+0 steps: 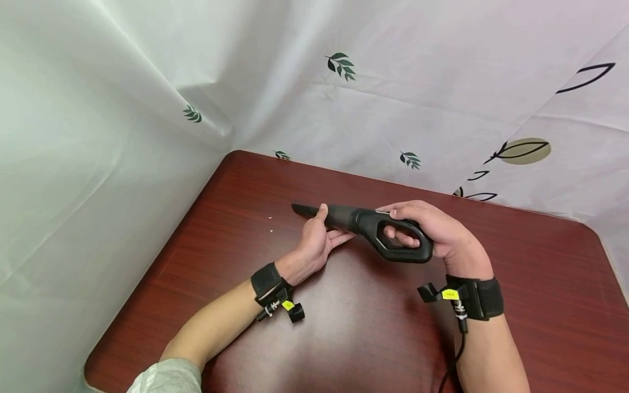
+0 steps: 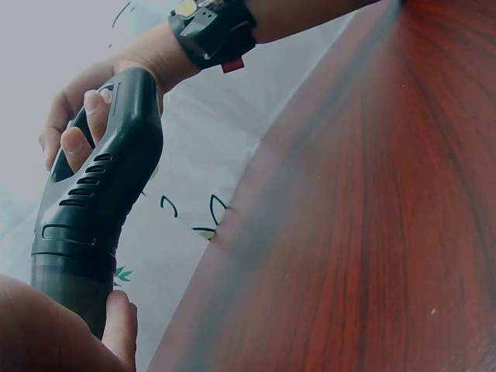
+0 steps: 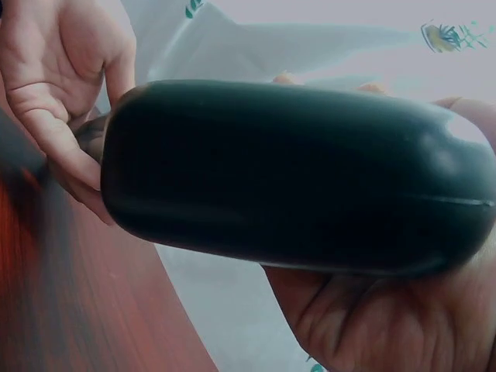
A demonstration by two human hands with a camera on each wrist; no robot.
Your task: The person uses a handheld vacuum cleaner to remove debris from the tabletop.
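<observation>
Nearby, white specks point(image 1: 270, 224) on table point(image 1: 540, 305)

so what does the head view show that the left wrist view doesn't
Only the head view shows the whole black handheld vacuum with its thin nozzle tip pointing left, two white specks on the table, both wrist straps and the leaf-print curtain corner.

Only the left wrist view shows the row of vent slots on the vacuum's body, seen close from below.

Both show the right hand gripping the loop handle, the left hand holding the nozzle end, and the red-brown tabletop.
</observation>
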